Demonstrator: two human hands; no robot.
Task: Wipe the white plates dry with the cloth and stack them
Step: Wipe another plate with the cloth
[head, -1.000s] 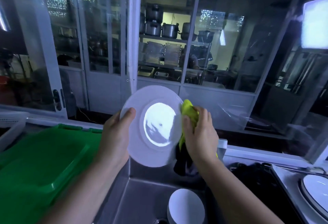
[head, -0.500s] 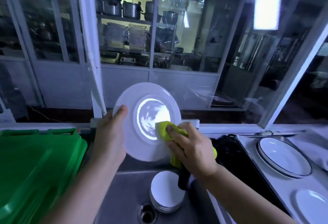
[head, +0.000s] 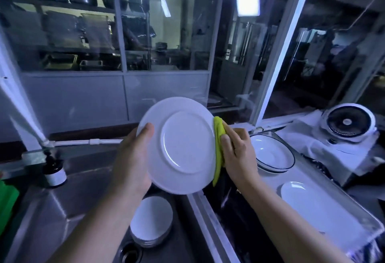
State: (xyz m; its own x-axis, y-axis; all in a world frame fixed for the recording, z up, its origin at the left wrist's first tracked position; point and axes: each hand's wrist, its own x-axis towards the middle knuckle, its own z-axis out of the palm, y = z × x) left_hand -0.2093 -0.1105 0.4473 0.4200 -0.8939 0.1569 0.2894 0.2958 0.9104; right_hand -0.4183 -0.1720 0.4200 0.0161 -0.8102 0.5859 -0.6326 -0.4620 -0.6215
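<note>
Fingers [head: 226, 141] of the right hand [head: 237, 154] clamp the yellow-green cloth [head: 218, 135] onto the right rim of the white plate [head: 181, 144]. The plate is held nearly upright above the sink [head: 52, 210], underside facing the viewer. The left hand [head: 133, 158] grips the opposite rim. A plate stack [head: 152, 223] lies directly below, and the worktop [head: 312, 171] lies to the right, nearer the right hand.

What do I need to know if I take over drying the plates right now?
Left hand grips the plate by its left rim, underside facing you.
Right hand holds the cloth on the right rim.
A stack sits in the sink, likely undried; a blue-rimmed dish and another plate lie on the tray.
Done: plate mid-wipe, not stacked.
Left: finish it, stack it, do the rest.
</note>
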